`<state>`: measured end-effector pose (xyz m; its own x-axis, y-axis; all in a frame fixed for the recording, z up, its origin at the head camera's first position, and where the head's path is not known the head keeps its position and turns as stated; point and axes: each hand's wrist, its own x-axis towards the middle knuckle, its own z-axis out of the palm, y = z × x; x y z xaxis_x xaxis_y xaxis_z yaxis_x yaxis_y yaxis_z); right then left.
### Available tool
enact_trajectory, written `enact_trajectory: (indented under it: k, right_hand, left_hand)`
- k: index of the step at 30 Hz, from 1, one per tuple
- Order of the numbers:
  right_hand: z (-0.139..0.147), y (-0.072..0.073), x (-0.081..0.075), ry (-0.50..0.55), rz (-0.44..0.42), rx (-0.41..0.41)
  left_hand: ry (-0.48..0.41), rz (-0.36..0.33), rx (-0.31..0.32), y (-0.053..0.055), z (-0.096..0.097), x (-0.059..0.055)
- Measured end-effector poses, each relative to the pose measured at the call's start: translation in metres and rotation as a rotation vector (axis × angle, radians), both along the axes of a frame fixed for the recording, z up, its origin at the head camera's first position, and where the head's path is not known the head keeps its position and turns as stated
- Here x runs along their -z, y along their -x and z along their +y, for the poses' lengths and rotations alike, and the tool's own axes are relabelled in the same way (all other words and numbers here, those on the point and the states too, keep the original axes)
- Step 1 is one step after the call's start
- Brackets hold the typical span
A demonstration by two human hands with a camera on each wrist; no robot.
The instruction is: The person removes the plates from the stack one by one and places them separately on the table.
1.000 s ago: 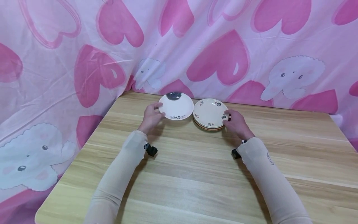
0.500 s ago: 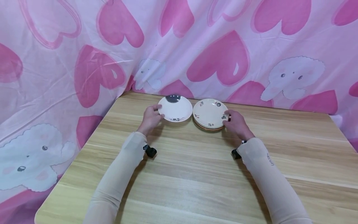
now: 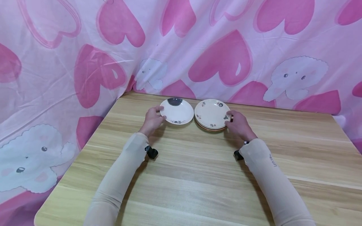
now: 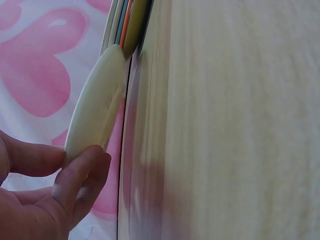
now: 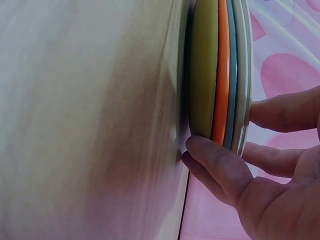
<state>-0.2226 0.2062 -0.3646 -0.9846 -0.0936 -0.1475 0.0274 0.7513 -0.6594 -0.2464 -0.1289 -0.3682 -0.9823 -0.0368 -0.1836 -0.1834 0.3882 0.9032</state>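
Left wrist: white plate [image 4: 91, 107] from below — head: its dark-patched top.

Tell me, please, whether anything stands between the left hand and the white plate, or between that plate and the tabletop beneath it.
Nothing visible separates the left hand and the white plate: the hand grips its rim. Between plate and tabletop, only fingers under that rim show; the stack of plates lies close beside.
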Motion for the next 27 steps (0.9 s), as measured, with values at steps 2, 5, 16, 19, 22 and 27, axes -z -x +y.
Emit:
enact_trajectory:
  k: [2, 5, 16, 19, 22, 27]
  right_hand:
    - [-0.0001, 0.0008, 0.0002, -0.003, 0.0, 0.002]
    - [-0.0012, 0.0015, 0.0001, 0.001, 0.006, 0.002]
    - [-0.0026, 0.0004, -0.0009, -0.016, 0.014, 0.001]
    - [-0.002, 0.0002, -0.0001, -0.006, 0.007, 0.007]
    - [-0.0014, 0.0003, 0.0007, 0.003, 0.002, 0.007]
    - [-0.0007, -0.0002, 0.001, 0.003, 0.003, 0.008]
  left_hand:
    - [0.019, 0.001, 0.004, 0.0003, -0.0003, 0.0002]
    - [0.021, 0.004, 0.009, 0.0003, -0.0011, 0.0011]
    - [0.02, -0.011, 0.02, 0.0004, 0.0013, 0.0019]
    - [0.036, -0.011, 0.026, 0.0003, 0.0022, 0.002]
    - [0.046, -0.01, 0.025, 0.0006, 0.0022, 0.0016]
    - [0.065, -0.007, 0.023, 0.0017, 0.0021, 0.0004]
